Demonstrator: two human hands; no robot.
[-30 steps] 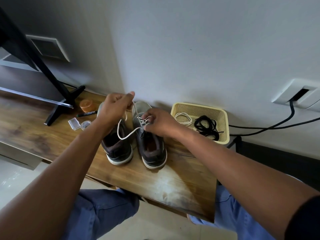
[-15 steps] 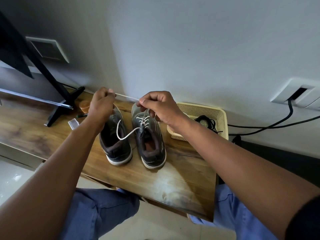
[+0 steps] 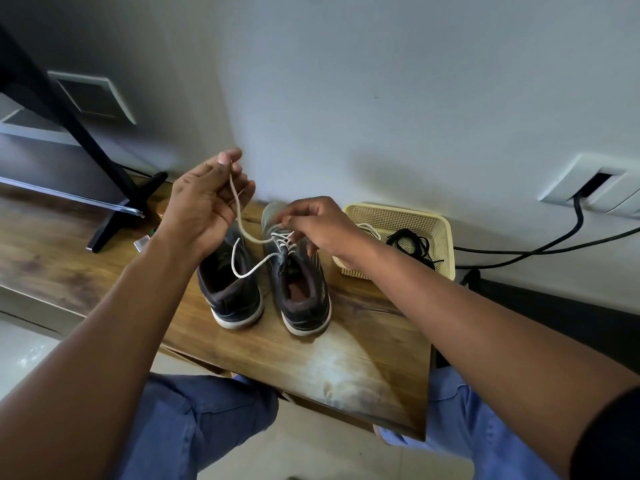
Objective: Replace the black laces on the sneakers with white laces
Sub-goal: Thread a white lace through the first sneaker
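Two dark sneakers stand side by side on the wooden table (image 3: 363, 348), heels toward me. The right sneaker (image 3: 300, 285) carries a white lace (image 3: 254, 239) threaded through its front eyelets. My left hand (image 3: 204, 202) is raised above the left sneaker (image 3: 228, 289) and pinches one end of that lace. A loose loop of lace hangs over the left sneaker. My right hand (image 3: 320, 225) rests over the right sneaker's lacing, fingertips pinching the lace there. The left sneaker shows no lace.
A cream plastic basket (image 3: 440, 237) stands right of the shoes with a coiled white lace (image 3: 369, 230) and bundled black laces (image 3: 412, 244). A black monitor stand (image 3: 114, 216) is at the left. Cables (image 3: 554, 247) run from a wall socket at right.
My left hand rose and turned palm-up, pulling the lace end upward. My right hand dropped from above the shoe onto its lacing.
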